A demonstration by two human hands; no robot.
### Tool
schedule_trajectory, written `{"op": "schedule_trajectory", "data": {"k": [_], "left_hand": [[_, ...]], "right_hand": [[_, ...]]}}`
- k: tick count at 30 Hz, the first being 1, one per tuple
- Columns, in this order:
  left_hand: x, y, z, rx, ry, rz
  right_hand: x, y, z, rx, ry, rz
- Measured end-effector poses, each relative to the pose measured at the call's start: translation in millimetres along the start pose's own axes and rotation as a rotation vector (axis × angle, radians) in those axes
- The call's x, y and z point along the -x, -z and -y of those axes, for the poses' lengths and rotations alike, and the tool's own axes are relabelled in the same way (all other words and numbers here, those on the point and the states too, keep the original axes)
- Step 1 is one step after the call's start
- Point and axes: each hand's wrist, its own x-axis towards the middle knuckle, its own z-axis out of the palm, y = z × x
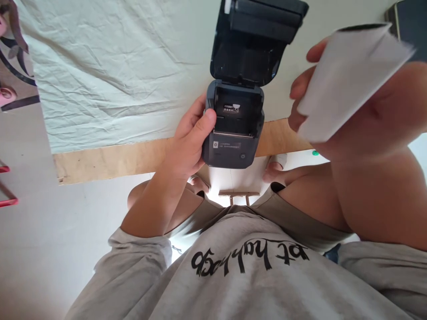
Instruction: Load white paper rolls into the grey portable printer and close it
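A dark portable label printer (230, 153) is gripped along its side by my left hand (191, 138), thumb on its edge. Its hinged lid (247, 53) stands wide open, and the paper bay (240, 122) inside holds no roll. A small printed sticker lies on the bay floor, and a power button sits on the front face. To the right, my right hand (376, 106) is raised close to the camera, fingers wrapped round a white paper roll (347, 84) with a loose end. The roll is apart from the printer and slightly blurred.
A pale wrinkled cloth (116, 66) covers the table, whose wooden edge (110, 160) shows along the front. At the top right is a dark box-like object (412, 26). Patterned fabric or print (15, 58) lies at the far left, with red-edged items (8, 202) below.
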Motion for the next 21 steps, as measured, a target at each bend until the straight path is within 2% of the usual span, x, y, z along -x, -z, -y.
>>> {"op": "schedule_trajectory", "data": {"k": [2,3,4,6,9,12,16,21], "left_hand": [[-1,-0.7,0,0.015,0.013,-0.009],[-2,-1.0,0,0.02,0.017,-0.007],[-2,-1.2,0,0.023,0.023,-0.008],[-1,-1.7,0,0.022,0.031,-0.018],[-1,-2.2,0,0.031,0.017,-0.03],[-1,-2.0,-1,0.052,0.006,-0.026],[0,-1.0,-1,0.057,0.017,0.004],[2,-0.7,0,0.113,0.006,0.028]], "right_hand": [[-6,7,-9,-0.032,-0.062,-0.044],[-8,8,-13,-0.026,-0.046,-0.125],[-8,6,-16,0.004,-0.003,-0.204],[-6,1,-21,0.123,0.115,-0.269],[-2,-8,-22,0.502,0.25,-0.179],[-2,-8,-22,0.856,0.308,-0.177],[-7,-1,-28,1.033,0.396,-0.173],[-8,3,-33,1.108,0.332,-0.167]]}}
